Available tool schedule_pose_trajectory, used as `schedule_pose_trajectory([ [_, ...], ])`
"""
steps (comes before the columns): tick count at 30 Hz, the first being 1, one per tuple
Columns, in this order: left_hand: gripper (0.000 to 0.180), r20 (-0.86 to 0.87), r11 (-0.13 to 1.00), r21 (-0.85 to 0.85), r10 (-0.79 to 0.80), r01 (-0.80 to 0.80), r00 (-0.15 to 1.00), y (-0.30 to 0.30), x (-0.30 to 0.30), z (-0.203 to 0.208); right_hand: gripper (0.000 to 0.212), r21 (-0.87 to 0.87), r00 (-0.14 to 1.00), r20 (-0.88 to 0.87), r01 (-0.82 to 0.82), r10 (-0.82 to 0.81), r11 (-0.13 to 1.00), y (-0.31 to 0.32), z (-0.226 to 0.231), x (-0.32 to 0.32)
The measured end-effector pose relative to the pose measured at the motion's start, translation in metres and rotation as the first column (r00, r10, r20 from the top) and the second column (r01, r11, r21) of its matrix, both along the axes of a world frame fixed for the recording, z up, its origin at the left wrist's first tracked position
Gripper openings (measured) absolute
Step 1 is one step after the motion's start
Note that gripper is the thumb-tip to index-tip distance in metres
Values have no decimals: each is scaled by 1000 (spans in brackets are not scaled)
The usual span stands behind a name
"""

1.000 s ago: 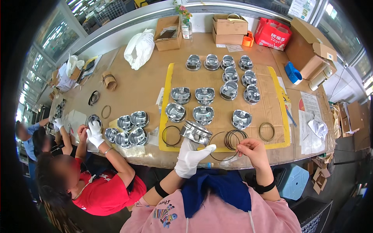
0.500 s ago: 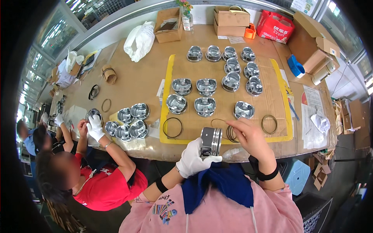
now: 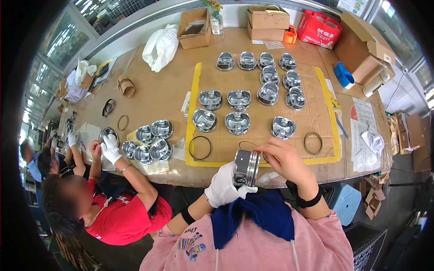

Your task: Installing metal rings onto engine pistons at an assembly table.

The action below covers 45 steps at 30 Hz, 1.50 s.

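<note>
My left hand [image 3: 222, 186], in a white glove, grips a metal piston [image 3: 244, 165] on its side at the table's front edge. The piston's dark coated skirt shows, and its grooved end points right. My bare right hand [image 3: 285, 158] has its thumb and fingers pinched at that grooved end, on what looks like a thin piston ring [image 3: 245, 143] whose arc shows just beyond the piston. Part of that ring is hidden by the fingers. Beyond my hands a lone piston [image 3: 283, 128] stands on the yellow-edged cardboard mat [image 3: 217, 159].
Several other pistons [image 3: 238, 123] stand in rows on the mat. Loose rings lie at its left [image 3: 200, 147] and right [image 3: 313, 143]. More pistons [image 3: 159, 150] cluster leftward, beside a co-worker in a red shirt [image 3: 131, 217]. Cardboard boxes [image 3: 269, 25] and a red bag [image 3: 319, 29] line the back.
My right hand has moved left and slightly down, bringing its fingertips to the piston's grooved end. The piston has tilted a little in my left hand.
</note>
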<state>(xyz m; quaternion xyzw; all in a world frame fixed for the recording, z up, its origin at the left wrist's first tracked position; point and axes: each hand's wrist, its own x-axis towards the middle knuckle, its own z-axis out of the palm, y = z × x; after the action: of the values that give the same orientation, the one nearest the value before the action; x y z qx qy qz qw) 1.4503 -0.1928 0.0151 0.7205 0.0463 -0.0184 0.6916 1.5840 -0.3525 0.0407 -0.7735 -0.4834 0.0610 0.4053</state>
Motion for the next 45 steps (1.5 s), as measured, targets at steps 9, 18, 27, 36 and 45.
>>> schedule_pose_trajectory([
  [9, 55, 25, 994, 3, 106, -106, 994, -3, 1, -14, 31, 45, 982, -75, 176, -172, 983, -4, 0, -5],
  [18, 65, 148, 987, 42, 150, -158, 978, -4, 3, -30, 28, 297, 996, 86, 1, -28, 955, -8, -3, -36],
  [27, 63, 172, 987, 18, 157, -162, 973, -5, 3, -26, 28, 269, 998, 49, 16, -30, 963, -3, -11, -37],
  [36, 57, 166, 980, -36, 201, -197, 966, -6, 2, -28, 22, 217, 997, 4, 70, -72, 974, -2, -14, -40],
  [45, 37, -84, 961, -182, 193, -206, 978, -7, 3, -4, 24, 159, 971, -193, 172, -140, 972, -3, -20, -18],
])
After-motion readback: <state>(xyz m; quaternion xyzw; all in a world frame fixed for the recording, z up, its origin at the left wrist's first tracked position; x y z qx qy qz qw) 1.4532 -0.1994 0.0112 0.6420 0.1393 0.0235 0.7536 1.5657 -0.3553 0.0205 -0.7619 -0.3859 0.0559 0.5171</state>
